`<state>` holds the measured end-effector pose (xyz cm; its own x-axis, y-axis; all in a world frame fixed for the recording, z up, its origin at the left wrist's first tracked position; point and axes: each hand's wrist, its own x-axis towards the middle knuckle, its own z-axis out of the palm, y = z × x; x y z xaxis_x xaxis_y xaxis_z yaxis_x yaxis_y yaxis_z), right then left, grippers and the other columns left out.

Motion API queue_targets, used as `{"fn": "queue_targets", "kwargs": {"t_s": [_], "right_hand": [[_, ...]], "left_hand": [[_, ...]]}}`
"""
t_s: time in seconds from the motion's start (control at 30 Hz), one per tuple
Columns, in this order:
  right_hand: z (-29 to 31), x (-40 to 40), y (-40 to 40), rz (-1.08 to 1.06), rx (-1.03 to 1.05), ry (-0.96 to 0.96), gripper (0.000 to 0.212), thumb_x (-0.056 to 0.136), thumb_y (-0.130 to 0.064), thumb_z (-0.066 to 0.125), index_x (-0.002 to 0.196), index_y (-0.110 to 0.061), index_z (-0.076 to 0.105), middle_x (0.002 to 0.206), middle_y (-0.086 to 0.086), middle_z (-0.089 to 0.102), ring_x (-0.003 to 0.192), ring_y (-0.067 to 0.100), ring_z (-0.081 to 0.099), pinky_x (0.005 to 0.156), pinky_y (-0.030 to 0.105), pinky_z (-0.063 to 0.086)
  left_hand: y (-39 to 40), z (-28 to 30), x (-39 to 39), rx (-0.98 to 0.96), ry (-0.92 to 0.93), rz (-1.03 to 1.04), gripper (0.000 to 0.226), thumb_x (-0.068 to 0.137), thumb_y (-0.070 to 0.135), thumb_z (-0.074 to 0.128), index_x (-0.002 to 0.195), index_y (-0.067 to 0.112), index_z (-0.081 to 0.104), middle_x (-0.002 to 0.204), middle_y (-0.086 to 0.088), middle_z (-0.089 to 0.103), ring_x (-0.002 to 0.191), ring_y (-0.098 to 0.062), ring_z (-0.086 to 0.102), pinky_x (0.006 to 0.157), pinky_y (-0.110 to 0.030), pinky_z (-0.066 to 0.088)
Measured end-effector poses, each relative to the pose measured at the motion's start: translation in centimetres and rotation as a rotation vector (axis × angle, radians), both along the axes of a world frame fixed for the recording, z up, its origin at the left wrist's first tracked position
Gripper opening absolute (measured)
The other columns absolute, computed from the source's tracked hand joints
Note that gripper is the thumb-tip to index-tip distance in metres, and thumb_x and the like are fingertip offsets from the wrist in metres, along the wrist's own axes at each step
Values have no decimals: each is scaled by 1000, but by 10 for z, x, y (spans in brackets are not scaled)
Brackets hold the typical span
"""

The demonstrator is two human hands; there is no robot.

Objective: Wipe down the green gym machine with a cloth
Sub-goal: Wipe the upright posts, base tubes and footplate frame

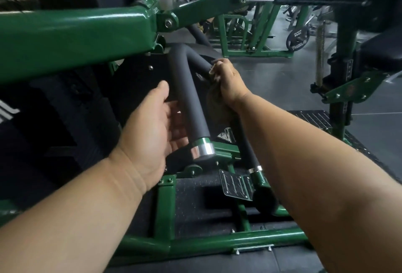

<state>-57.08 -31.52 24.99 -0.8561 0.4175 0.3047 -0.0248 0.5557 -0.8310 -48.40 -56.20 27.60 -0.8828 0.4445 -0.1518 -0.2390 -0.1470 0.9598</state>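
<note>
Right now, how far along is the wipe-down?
Done: cannot tell; no wet streaks show on the green frame. In hand: the right hand grips a brownish cloth around the right grey handle; the left hand is open beside the left grey handle. Left: likely that handle, frame and base rail.

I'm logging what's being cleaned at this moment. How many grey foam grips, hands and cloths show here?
Grey foam grips: 2, the near grip and the far grip
Hands: 2, the left hand and the right hand
Cloths: 1, a brown cloth under the right hand
Total: 5
</note>
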Motion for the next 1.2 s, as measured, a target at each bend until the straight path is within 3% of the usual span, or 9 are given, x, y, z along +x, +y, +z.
{"fn": "queue_targets", "kwargs": {"t_s": [0.17,0.27,0.37,0.5,0.63,0.73,0.87,1.03,1.2], "right_hand": [[17,1,-5,-137,-103,-133,38,95,-47,37,92,-17,61,112,10,67,106,29,60,94,39,48],[29,0,-14,-125,33,-173,31,107,-32,39,79,-22,49,124,19,64,99,21,52,84,33,40],[37,-8,-10,-43,296,-177,15,106,-15,45,94,-8,48,119,35,63,102,40,60,74,36,28],[39,-12,-13,30,554,-22,12,93,-15,43,83,-9,44,98,29,62,84,31,52,67,34,17],[44,-13,-25,82,301,80,21,98,-8,43,82,-2,55,96,20,64,81,15,46,68,32,35],[59,-7,-39,136,212,113,30,101,-10,40,93,8,63,100,17,65,86,16,51,79,35,43],[79,6,-70,264,128,237,30,100,-5,39,78,-7,60,87,-1,63,79,1,51,80,17,41],[77,18,-81,417,2,285,34,98,-2,38,93,13,68,105,22,71,109,29,65,103,35,48],[67,48,-88,434,103,325,33,99,2,38,91,10,69,119,18,71,125,-1,56,113,19,34]], "left_hand": [[-3,0,21,-111,119,-31,29,101,42,64,117,20,75,102,0,80,94,-17,73,91,-47,58],[-4,0,21,-111,121,-39,27,103,35,63,120,16,73,98,0,78,87,-14,74,77,-33,59],[-5,4,21,-120,119,-52,26,103,32,64,119,14,72,96,-3,77,80,-13,73,67,-27,59],[-6,4,15,-165,152,-79,24,102,35,66,115,15,73,105,-9,77,92,-23,73,82,-43,63],[-6,4,11,-209,179,-76,26,102,40,66,112,17,74,113,-15,76,112,-41,70,95,-52,58],[-6,8,11,-246,207,-87,40,89,55,69,109,21,75,113,-16,76,111,-41,70,98,-53,56],[-3,6,12,-244,207,-64,31,95,49,70,111,23,74,107,-7,79,104,-31,74,94,-49,61],[-14,5,16,-249,169,-42,32,94,53,71,112,27,74,101,13,79,92,-6,74,83,-27,57],[-36,9,3,-273,226,134,25,83,43,69,100,27,76,97,4,79,96,-15,69,88,-36,52]]}}
